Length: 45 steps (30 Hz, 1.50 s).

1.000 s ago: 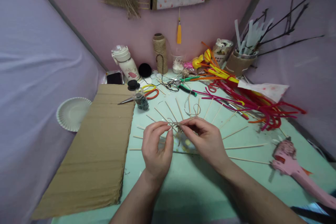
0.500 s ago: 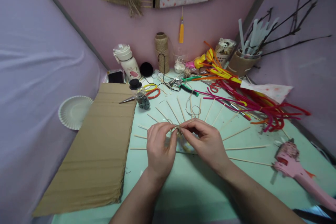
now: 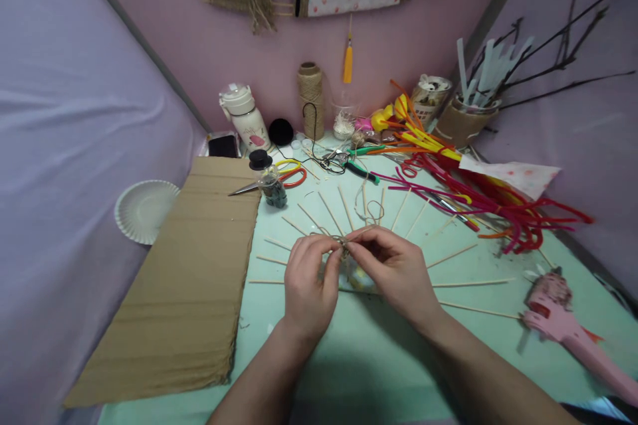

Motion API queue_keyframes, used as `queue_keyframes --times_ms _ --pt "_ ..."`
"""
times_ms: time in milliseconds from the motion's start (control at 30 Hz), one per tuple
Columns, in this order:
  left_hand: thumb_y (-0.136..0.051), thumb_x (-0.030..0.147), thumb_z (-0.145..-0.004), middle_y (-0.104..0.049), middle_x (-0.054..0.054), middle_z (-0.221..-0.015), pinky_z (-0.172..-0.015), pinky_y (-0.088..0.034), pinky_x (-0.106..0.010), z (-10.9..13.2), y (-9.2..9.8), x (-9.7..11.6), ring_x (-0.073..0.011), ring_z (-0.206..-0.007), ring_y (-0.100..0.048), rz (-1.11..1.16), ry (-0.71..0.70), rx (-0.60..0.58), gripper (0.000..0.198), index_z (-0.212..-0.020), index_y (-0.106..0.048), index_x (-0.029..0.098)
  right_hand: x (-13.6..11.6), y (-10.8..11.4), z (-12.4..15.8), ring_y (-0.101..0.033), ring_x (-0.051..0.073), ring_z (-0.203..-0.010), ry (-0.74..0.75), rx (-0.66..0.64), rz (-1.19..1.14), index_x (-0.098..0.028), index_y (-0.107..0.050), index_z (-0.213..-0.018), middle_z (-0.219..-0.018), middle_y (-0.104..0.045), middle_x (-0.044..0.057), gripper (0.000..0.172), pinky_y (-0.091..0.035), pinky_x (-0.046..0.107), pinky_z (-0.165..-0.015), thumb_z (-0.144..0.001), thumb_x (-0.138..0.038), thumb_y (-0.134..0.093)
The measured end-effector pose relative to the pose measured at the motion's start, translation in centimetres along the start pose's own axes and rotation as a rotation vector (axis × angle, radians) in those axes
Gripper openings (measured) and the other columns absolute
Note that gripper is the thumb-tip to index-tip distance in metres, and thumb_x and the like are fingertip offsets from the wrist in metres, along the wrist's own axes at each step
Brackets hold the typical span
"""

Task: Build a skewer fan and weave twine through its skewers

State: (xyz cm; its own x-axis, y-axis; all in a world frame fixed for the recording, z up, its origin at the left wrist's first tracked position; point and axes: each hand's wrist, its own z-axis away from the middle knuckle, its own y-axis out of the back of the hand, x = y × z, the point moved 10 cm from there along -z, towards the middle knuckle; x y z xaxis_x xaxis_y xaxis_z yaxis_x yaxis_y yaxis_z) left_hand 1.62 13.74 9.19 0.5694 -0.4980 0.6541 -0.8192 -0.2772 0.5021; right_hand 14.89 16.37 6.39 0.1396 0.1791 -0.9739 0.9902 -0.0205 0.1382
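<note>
My left hand [image 3: 310,275] and my right hand [image 3: 391,269] meet over the middle of the table, thumbs and forefingers pinched on a small bunch of brown twine [image 3: 343,244]. A loose loop of the twine trails behind the fingertips. Thin wooden sticks [image 3: 343,206] fan out around the hands like rays. Under the hands lies the pale, patterned centre piece [image 3: 359,279] that the sticks surround; most of it is hidden. Both hands are closed, and the exact shape of the twine between the fingers is too small to make out.
At left lie a cardboard sheet [image 3: 174,279] and a paper plate [image 3: 144,212]. Scissors [image 3: 289,176], a small jar [image 3: 273,189], a twine spool [image 3: 311,103] and a white bottle [image 3: 245,118] stand behind. Pipe cleaners [image 3: 498,209] and a pink glue gun [image 3: 563,329] are on the right.
The whole view has shifted slightly, so things sit a little further right. My fingers stay pinched on the twine, and more of its loops show above the left fingertips.
</note>
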Motion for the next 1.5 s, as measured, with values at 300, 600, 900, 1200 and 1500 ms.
queue_keyframes --times_ms 300,600,900,1200,1500 --pt "-0.058 0.008 -0.083 -0.062 -0.004 -0.09 -0.078 -0.048 -0.029 -0.6 1.4 -0.4 -0.0147 -0.088 -0.058 0.007 0.012 0.071 0.018 -0.096 -0.065 0.019 -1.0 -0.2 0.2 -0.062 0.014 -0.079 0.114 -0.046 0.053 -0.02 -0.067 -0.082 -0.083 -0.067 0.002 0.007 -0.049 0.026 -0.072 -0.084 -0.017 -0.061" --pt "-0.056 0.009 -0.084 -0.062 -0.005 -0.087 -0.077 -0.047 -0.032 -0.2 0.9 0.5 -0.0173 -0.087 -0.057 -0.118 -0.066 0.034 0.014 -0.093 -0.06 0.018 -1.4 -0.2 0.2 -0.063 0.015 -0.077 0.123 -0.025 0.088 -0.021 -0.067 -0.08 -0.081 -0.068 0.003 0.007 -0.051 0.029 -0.071 -0.083 -0.018 -0.06" --pt "-0.056 0.011 -0.085 -0.066 -0.006 -0.093 -0.083 -0.049 -0.034 -0.3 1.9 0.1 -0.0173 -0.093 -0.061 0.003 -0.013 0.079 0.016 -0.096 -0.064 0.019 -1.4 0.2 0.1 -0.063 0.016 -0.079 0.137 0.001 0.099 -0.021 -0.067 -0.082 -0.082 -0.068 0.003 0.008 -0.051 0.029 -0.072 -0.084 -0.018 -0.06" --pt "-0.056 0.015 -0.087 -0.072 -0.005 -0.11 -0.097 -0.049 -0.038 -0.4 0.0 -0.8 -0.0183 -0.105 -0.065 0.14 0.026 -0.061 0.031 -0.115 -0.066 0.024 -2.5 -0.5 0.4 -0.064 0.015 -0.08 0.216 -0.057 0.115 -0.022 -0.066 -0.083 -0.083 -0.068 0.002 0.011 -0.051 0.029 -0.075 -0.085 -0.015 -0.059" --pt "-0.069 0.019 -0.074 -0.076 -0.003 -0.089 -0.081 -0.057 -0.033 0.8 -0.9 -4.6 -0.0194 -0.085 -0.071 0.413 0.55 -0.032 0.014 -0.084 -0.077 0.024 -2.5 -0.3 0.4 -0.065 0.017 -0.08 0.2 -0.041 0.08 -0.022 -0.068 -0.082 -0.083 -0.069 0.003 0.011 -0.053 0.031 -0.074 -0.085 -0.017 -0.059"
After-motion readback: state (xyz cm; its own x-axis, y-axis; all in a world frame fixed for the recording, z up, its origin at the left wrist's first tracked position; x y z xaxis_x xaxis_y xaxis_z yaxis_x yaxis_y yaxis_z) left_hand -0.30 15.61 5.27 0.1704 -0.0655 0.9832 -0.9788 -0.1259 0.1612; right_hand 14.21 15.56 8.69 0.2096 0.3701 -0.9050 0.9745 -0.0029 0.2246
